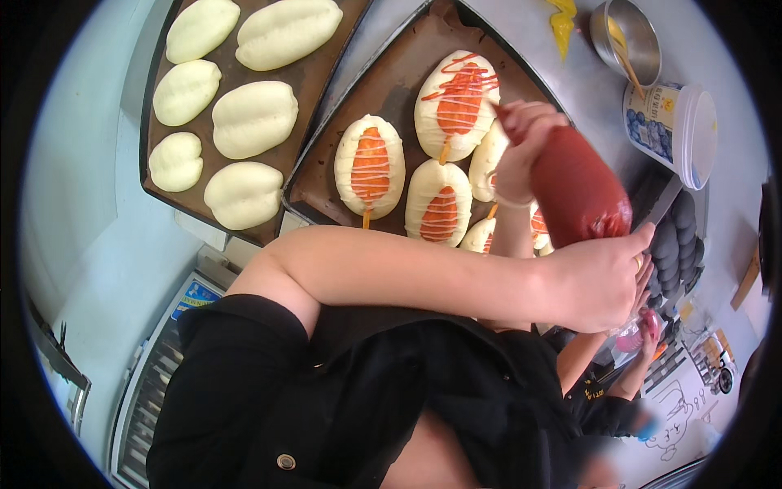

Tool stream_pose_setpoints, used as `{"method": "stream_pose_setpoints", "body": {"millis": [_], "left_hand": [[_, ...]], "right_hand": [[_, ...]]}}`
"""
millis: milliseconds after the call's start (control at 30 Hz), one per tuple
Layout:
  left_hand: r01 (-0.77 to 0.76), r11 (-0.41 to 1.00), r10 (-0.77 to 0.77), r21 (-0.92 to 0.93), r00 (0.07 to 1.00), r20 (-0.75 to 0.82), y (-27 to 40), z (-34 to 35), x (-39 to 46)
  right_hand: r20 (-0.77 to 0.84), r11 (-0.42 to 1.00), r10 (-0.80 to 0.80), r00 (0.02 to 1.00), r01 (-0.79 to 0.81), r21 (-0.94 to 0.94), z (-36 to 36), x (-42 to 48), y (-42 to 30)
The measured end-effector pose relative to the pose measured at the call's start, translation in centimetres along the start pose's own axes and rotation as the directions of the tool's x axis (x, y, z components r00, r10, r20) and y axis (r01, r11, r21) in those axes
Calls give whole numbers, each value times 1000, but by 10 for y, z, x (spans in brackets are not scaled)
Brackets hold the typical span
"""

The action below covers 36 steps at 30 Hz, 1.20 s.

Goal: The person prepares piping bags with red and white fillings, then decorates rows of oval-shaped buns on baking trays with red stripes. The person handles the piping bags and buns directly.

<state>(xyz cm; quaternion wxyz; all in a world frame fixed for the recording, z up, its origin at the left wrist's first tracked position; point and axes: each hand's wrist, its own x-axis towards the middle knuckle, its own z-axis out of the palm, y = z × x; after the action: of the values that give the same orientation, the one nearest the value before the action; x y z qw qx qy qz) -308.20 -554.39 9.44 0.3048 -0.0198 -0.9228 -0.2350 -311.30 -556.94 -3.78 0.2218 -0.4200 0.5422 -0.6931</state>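
My right hand (519, 165) grips the narrow front end of a piping bag (580, 183) filled with red sauce. Its tip is just beside the upper oval bun (455, 143), whose orange-red filling on a stick bears pale lines and red zigzags. My left hand (586, 278), with a ring on one finger, is closed around the bag's rear end, the arm crossing in front of my body. Similar buns with pale lines lie on the lined baking tray (391, 79), among them one at left (369, 168) and one lower down (438, 205). My forearms and the bag partly hide others.
A second tray (143, 153) at left holds several plain dough pieces (253, 119). At right are a steel bowl (650, 46) with a brush-like utensil, a white plastic tub (699, 137), a yellow scrap (562, 27) and black braided dough (675, 244). Co-workers' arms (577, 357) are at lower right.
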Motion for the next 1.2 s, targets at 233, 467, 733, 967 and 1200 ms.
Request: {"method": "stream_pose_setpoints", "body": {"millis": [233, 467, 733, 967, 1200], "left_hand": [[-28, 999, 30, 37, 998, -53, 10, -8, -2], [-21, 1000, 21, 4, 1000, -19, 18, -10, -11], [-1, 1000, 1, -11, 1000, -18, 22, -18, -13], [7, 999, -5, -45, 999, 50, 25, -17, -17], [-16, 999, 12, 30, 991, 135, 33, -9, -15]], "right_hand": [[-107, 998, 56, 993, -53, 31, -17, -1, -4], [-18, 984, 83, 996, -85, -156, -15, -15, -17], [10, 949, 266, 964, -260, -180, -18, -26, -26], [136, 974, 172, 976, -148, -169, -16, -37, -26], [226, 948, 236, 945, -173, -266, -22, -53, -19]]}}
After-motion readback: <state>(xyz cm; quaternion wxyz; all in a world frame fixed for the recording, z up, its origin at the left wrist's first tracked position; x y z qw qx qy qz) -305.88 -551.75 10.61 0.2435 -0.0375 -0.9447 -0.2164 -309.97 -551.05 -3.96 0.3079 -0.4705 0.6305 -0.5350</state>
